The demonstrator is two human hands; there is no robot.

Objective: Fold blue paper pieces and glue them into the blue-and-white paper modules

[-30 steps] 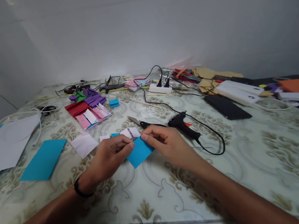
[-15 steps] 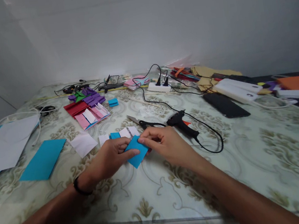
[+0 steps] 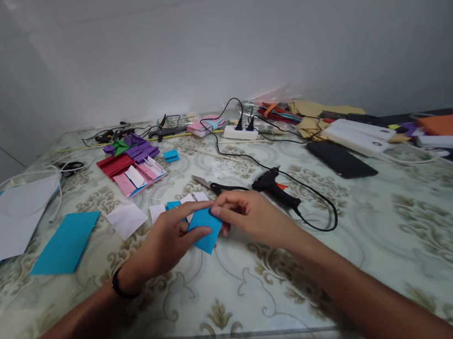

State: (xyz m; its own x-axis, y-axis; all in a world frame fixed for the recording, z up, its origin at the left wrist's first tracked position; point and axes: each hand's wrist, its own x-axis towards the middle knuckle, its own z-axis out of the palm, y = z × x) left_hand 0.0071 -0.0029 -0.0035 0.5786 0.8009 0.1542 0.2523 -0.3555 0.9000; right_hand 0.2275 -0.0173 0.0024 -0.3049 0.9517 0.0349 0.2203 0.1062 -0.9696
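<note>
A small blue square of paper (image 3: 206,230) is held between my two hands above the table's near middle, turned with a corner toward me. My left hand (image 3: 168,235) pinches its left side, thumb on top, with the index finger stretched along the far edge. My right hand (image 3: 244,214) grips the upper right corner between thumb and fingers. Just beyond my hands lie small folded white paper pieces (image 3: 157,211) and a blue folded piece (image 3: 173,205), partly covered. Black-handled scissors (image 3: 216,186) rest behind my right hand.
A black glue gun (image 3: 277,189) with its cord lies to the right, near a dark phone (image 3: 340,159). To the left are a blue sheet (image 3: 67,243), a white paper square (image 3: 127,218) and stacked white paper (image 3: 16,219). Folded coloured papers (image 3: 140,178) and a power strip (image 3: 240,132) sit farther back.
My left index finger has straightened out along the paper's far edge, toward my right fingers. The blue square's top corner is now covered or bent over. Both hands stay in nearly the same place.
</note>
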